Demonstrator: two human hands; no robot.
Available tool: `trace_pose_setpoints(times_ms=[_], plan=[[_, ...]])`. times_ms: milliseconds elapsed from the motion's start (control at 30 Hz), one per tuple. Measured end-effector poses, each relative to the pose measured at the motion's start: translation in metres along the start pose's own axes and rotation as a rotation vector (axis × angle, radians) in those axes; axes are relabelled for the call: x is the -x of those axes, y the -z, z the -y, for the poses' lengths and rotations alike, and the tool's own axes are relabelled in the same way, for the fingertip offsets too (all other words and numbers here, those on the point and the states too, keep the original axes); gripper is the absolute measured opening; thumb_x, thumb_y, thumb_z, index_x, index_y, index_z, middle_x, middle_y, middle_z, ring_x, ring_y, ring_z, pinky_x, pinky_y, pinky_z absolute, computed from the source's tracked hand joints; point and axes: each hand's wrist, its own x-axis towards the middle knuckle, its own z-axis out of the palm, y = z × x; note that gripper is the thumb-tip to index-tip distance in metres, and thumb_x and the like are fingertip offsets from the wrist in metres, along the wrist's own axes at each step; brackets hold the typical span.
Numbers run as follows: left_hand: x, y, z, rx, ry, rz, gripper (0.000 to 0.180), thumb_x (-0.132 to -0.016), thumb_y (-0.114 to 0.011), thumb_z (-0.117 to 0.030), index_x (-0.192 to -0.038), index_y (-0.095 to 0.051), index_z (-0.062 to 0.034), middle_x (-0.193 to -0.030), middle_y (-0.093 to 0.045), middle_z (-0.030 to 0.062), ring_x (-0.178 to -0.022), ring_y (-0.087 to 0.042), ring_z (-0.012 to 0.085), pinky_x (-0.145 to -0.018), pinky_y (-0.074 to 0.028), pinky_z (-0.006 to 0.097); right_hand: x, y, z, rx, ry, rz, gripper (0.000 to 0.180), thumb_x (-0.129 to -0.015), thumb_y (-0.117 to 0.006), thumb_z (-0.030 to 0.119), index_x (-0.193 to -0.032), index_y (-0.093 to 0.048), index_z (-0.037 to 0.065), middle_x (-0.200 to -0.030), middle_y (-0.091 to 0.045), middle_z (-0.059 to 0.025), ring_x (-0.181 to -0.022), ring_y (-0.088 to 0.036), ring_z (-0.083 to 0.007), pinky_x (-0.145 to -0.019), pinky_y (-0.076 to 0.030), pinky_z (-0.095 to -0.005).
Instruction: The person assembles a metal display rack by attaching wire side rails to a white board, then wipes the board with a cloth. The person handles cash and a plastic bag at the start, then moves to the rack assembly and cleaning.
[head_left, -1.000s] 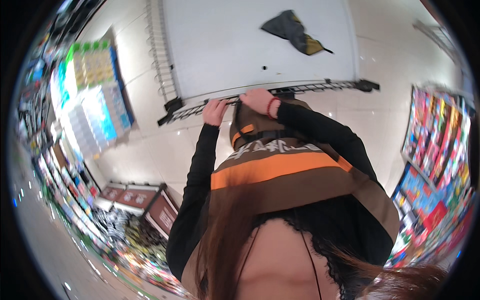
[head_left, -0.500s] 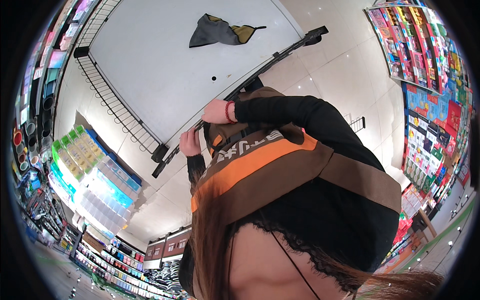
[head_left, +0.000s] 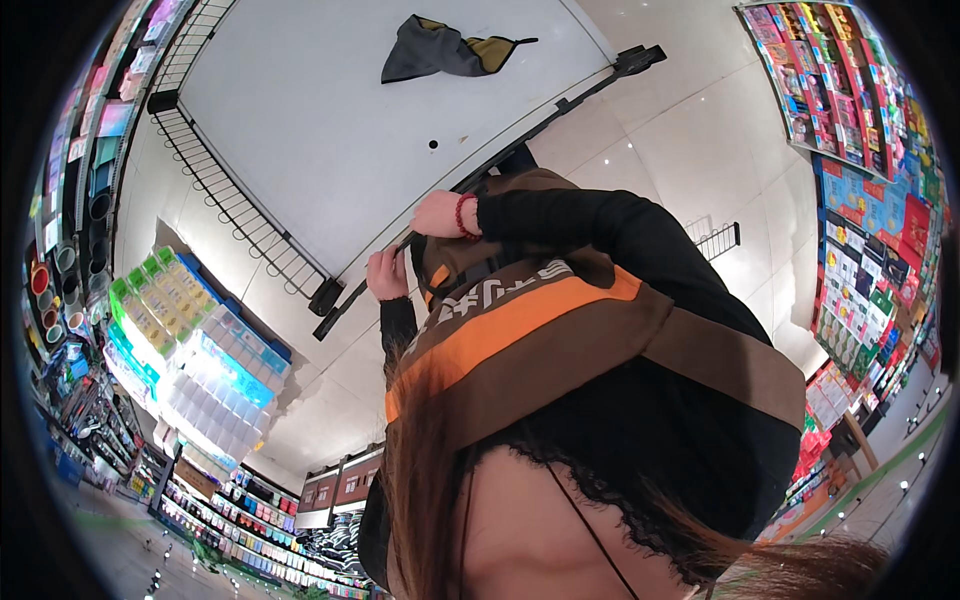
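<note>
Black rail (head_left: 575,103) along the white tabletop's (head_left: 300,130) near edge, both hands on it.
On my remote feed, left hand (head_left: 386,273) has fingers curled over the rail, grasping it; right hand (head_left: 440,213), red bracelet (head_left: 463,215) at the wrist, grasps the same rail just beside, farther right. Finger undersides hidden, so I can't tell how tight. Grey-and-yellow cloth (head_left: 435,52) lies bunched on the tabletop, well apart from both hands. Also logging black wire rack (head_left: 225,195) along the left edge, clear plastic boxes (head_left: 225,390) beyond.
</note>
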Motion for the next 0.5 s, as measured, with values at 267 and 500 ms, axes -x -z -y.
trace_pose_setpoints(times_ms=[267, 500], plan=[[0.008, 0.007, 0.005, -0.029, -0.008, 0.012, 0.014, -0.081, -0.074, -0.004, -0.094, -0.069, -0.0068, -0.071, -0.053, 0.0071, -0.066, -0.056, 0.0247, -0.058, -0.044, 0.036, 0.001, -0.005, 0.007, 0.019, 0.029, -0.025, 0.012, -0.085, -0.058, 0.014, -0.088, -0.064, 0.005, -0.081, -0.068, -0.0146, -0.079, -0.069, -0.0324, -0.066, -0.055, -0.0421], [0.012, 0.004, 0.007, -0.006, -0.004, -0.008, 0.015, -0.080, -0.073, -0.004, -0.095, -0.069, -0.0067, -0.073, -0.055, 0.0080, -0.069, -0.057, 0.0261, -0.061, -0.046, 0.038, 0.000, -0.013, 0.006, -0.011, 0.014, -0.011, 0.012, -0.087, -0.057, 0.016, -0.090, -0.064, 0.006, -0.084, -0.067, -0.0139, -0.080, -0.068, -0.0326, -0.068, -0.055, -0.0423]])
